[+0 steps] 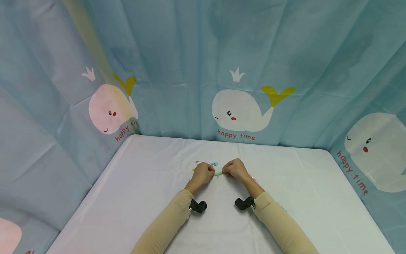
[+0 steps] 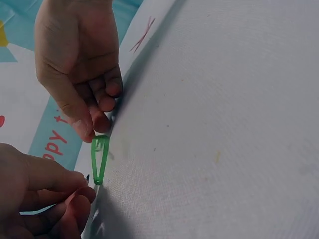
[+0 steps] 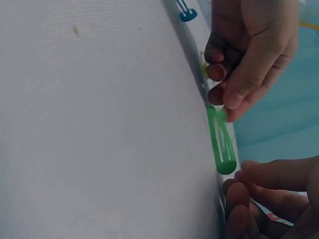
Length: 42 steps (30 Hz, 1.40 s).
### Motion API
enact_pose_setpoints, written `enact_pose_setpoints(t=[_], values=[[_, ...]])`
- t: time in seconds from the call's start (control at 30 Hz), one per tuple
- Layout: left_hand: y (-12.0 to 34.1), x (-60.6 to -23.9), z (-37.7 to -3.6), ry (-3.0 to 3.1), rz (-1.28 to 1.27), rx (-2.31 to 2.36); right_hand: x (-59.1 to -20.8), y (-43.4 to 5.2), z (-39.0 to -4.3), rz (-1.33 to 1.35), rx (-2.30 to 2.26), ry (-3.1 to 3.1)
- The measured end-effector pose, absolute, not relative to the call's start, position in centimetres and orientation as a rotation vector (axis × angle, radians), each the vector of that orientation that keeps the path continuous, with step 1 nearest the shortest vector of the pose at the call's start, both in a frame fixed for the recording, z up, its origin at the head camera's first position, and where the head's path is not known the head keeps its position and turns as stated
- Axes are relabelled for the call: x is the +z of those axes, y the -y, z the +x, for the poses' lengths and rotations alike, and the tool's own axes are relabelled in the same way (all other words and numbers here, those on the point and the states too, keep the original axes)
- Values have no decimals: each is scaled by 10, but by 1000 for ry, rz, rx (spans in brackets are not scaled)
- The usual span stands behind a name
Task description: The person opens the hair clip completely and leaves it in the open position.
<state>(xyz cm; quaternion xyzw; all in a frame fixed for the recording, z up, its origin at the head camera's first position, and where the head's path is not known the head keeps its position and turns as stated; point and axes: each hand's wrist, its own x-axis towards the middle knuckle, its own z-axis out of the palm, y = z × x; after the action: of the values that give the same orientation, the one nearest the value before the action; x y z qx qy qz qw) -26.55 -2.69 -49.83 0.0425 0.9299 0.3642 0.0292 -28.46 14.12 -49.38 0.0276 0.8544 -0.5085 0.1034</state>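
A green snap hair clip (image 1: 219, 173) stretches between my two hands above the white table. My left hand (image 1: 203, 173) pinches its narrow end, while the fingertips of my right hand (image 1: 235, 168) hold its wide end. In the left wrist view the clip (image 2: 101, 158) hangs between the right hand (image 2: 82, 55) above and the left hand (image 2: 45, 191) below. The right wrist view has the left hand (image 3: 251, 55) above the clip (image 3: 223, 144) and the right hand (image 3: 271, 196) below it. Fingers cover parts of both clip ends.
Beyond my left hand lie a blue hair clip (image 1: 214, 164) and a pale thin piece (image 1: 198, 162). A bit of yellow (image 1: 193, 169) shows beside that hand. Something pink (image 1: 254, 179) lies partly behind the right wrist. A blue whale-print curtain (image 1: 177, 70) borders the table (image 1: 152, 169).
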Motion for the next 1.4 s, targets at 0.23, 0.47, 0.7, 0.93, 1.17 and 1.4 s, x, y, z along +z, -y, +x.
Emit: enact_pose_setpoints(t=[0.23,0.47,0.7,0.93,1.17,1.4], values=[[25,-495,-264,-2920,223,1198,-484,-157,-283,85,-1522,-2583],[5,-493,-258,-2884,310,1256,-477,-181,-272,94,-1520,-2586],[-16,-494,-251,-2846,405,1245,-472,-204,-258,137,-1505,-2582],[-37,-496,-246,-2809,440,1250,-472,-223,-248,156,-1491,-2583],[-58,-499,-240,-2825,537,1211,-477,-238,-240,185,-1437,-2612],[-77,-499,-241,-2854,587,1179,-480,-249,-236,190,-1377,-2655]])
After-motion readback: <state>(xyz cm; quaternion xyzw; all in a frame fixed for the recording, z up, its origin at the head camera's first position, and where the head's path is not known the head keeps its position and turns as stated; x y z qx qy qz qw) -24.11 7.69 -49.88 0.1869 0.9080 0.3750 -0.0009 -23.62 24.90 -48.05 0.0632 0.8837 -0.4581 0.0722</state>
